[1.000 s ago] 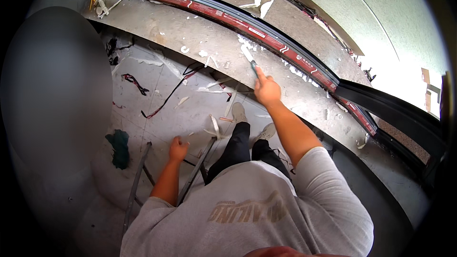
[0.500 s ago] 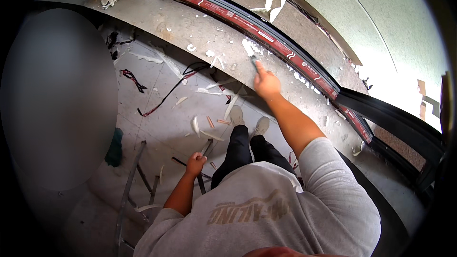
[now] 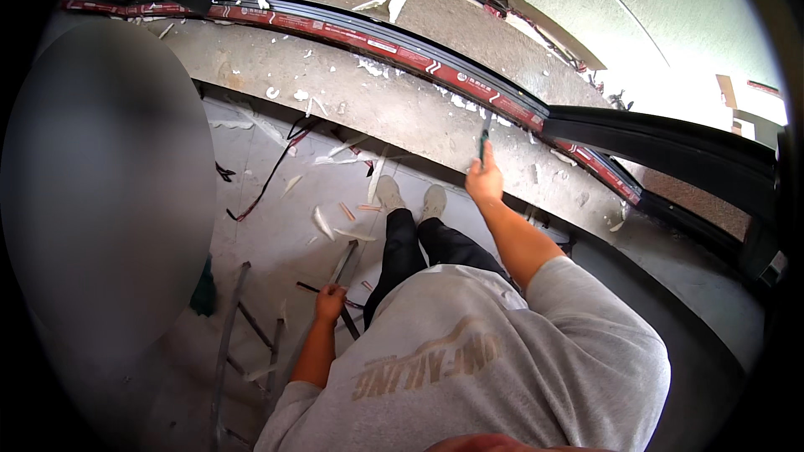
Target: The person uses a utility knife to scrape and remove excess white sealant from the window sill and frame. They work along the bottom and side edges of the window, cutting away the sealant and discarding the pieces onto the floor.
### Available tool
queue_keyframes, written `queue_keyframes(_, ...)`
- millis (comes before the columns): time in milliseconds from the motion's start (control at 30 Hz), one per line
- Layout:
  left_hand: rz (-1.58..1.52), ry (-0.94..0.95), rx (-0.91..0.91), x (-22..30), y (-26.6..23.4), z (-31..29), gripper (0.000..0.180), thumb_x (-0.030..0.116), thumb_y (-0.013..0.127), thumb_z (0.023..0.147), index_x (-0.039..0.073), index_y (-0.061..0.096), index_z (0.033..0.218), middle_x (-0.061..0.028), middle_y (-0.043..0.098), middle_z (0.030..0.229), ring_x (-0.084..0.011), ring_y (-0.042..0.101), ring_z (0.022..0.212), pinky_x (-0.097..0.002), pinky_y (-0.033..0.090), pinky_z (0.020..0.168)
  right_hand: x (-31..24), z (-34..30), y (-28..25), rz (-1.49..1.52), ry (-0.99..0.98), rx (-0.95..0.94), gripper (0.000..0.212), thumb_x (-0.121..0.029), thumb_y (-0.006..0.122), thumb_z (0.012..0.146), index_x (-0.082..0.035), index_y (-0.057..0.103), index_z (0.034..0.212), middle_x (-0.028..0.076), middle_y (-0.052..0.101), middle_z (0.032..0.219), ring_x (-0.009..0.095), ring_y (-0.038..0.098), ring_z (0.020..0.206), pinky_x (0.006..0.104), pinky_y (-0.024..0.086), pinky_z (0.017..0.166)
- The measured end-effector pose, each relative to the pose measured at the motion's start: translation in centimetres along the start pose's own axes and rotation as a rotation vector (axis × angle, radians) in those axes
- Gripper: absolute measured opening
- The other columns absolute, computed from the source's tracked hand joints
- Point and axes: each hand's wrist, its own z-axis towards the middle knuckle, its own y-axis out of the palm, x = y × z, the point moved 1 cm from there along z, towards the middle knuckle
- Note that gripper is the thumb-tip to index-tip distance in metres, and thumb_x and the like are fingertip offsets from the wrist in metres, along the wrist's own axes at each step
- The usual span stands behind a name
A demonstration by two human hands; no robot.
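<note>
The right grip (image 3: 484, 182) is extended, clasped on a dark-handled tool (image 3: 484, 141), blade (image 3: 487, 120) ahead; any hold by the left grip (image 3: 329, 303) cannot be told.

Looks steeply down from the wearer's head, upright, through a wide fisheye lens. Shows the grey shirt (image 3: 494, 351) near at the lower edge, the shoes (image 3: 389, 194) farther below, and a concrete ledge (image 3: 402, 117) crossing ahead, curved toward the dark rim.

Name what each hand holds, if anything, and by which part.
The right hand holds a bladed tool by its handle; whether the left hand grips the metal frame cannot be told.
</note>
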Motion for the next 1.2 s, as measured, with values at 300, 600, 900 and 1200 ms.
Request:
queue_keyframes(300,0.075,0.113,-0.015,3.2,5.6,-4.0,0.032,0.018,0.069,0.086,-0.005,0.065,0.108,-0.0091,0.068,0.088,-0.0152,0.063,0.073,-0.0293,0.050,0.066,-0.5,-4.2,2.0,-0.130,-0.592,-0.338,0.062,-0.033,0.054,0.096,-0.031,0.032,0.154,0.022,0.063,0.085,0.042,0.065,0.073,0.0537,0.054,0.069)
queue_keyframes(600,0.139,0.201,0.007,5.7,10.1,-7.6,0.032,0.017,0.068,0.088,-0.002,0.063,0.113,-0.0066,0.067,0.091,-0.0130,0.063,0.078,-0.0274,0.049,0.067,-6.4,4.1,-0.5,-0.102,-0.377,-0.318,0.058,-0.033,0.042,0.100,-0.029,0.028,0.156,0.024,0.065,0.105,0.042,0.066,0.094,0.0510,0.053,0.085)
queue_keyframes(900,0.192,0.152,0.065,1.6,7.2,-9.5,0.033,0.019,0.071,0.085,-0.003,0.066,0.109,-0.0082,0.069,0.094,-0.0174,0.065,0.085,-0.0313,0.052,0.078,2.2,1.9,-2.5,0.054,-0.178,-0.168,0.056,-0.034,0.049,0.096,-0.033,0.038,0.151,0.026,0.067,0.096,0.044,0.066,0.091,0.0527,0.051,0.086)
queue_keyframes(1200,0.176,0.172,0.004,1.6,6.8,-9.4,0.029,0.017,0.071,0.084,-0.003,0.067,0.104,-0.0063,0.068,0.087,-0.0153,0.063,0.080,-0.0295,0.050,0.075,23.0,-2.4,-11.0,0.186,0.362,0.301,0.058,-0.032,0.053,0.096,-0.019,0.040,0.151,0.028,0.067,0.108,0.046,0.066,0.093,0.0500,0.052,0.082)
